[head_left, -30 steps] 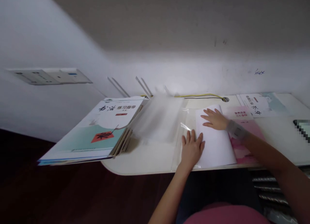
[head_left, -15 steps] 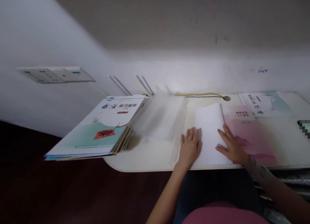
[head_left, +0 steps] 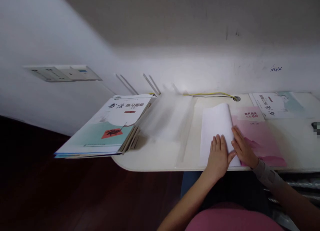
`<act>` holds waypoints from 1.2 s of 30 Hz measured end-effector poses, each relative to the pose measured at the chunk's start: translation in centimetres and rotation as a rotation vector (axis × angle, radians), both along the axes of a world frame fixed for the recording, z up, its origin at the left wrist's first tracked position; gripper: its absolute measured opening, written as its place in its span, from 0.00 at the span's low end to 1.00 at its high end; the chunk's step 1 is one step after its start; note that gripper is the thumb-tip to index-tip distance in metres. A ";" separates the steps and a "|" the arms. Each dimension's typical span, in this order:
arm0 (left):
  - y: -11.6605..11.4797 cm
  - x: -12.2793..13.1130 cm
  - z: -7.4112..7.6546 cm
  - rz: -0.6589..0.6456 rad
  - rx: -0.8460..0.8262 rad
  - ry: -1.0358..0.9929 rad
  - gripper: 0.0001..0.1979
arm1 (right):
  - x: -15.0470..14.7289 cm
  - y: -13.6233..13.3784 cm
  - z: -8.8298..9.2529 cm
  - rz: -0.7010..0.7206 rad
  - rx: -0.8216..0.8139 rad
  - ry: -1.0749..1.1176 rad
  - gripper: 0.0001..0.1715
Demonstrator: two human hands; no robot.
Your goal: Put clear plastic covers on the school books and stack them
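Observation:
A pink book lies open near the front edge of the white table, its cover to the right and a blank white page to the left. My left hand rests flat on the white page with fingers stretched out. Along the fold between page and pink cover lies my right hand, fingers extended, a grey band on its wrist. The two hands nearly meet at the thumbs. Left of the book, a clear plastic sheet lies on the table.
A stack of books overhangs the table's left end. Another book lies at the back right, near a cable hole with a yellow cable. A dark object sits at the right edge. Sockets are on the wall.
My left hand has slid right across the white page toward the fold. My right hand has shifted slightly, its fingers now closer together along the fold. The view has moved a little.

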State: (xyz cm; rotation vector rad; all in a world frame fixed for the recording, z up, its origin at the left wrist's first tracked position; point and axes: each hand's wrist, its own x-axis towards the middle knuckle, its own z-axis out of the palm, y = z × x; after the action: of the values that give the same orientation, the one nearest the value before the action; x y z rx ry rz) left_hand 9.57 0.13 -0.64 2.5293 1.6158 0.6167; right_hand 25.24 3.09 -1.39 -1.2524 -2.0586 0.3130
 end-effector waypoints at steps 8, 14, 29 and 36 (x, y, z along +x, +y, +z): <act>0.1 -1.1 -0.4 0.073 0.002 0.123 0.41 | 0.9 -1.1 0.5 -0.001 -0.027 -0.309 0.34; 0.3 -1.7 0.6 0.121 -0.031 0.173 0.42 | 0.5 -1.1 1.0 -0.008 -0.026 -0.432 0.34; 0.9 0.5 0.3 0.070 -0.068 0.054 0.41 | 1.4 -1.6 0.7 -0.146 0.045 -0.547 0.31; 1.1 -0.1 0.4 0.174 -0.024 0.145 0.42 | 1.6 -1.7 0.5 -0.185 0.047 -0.559 0.29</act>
State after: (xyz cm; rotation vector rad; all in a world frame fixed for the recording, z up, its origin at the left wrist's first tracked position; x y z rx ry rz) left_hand 9.49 1.27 -0.21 2.4867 1.8945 0.4334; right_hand 26.80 1.40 -0.87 -1.6204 -2.3569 -0.1967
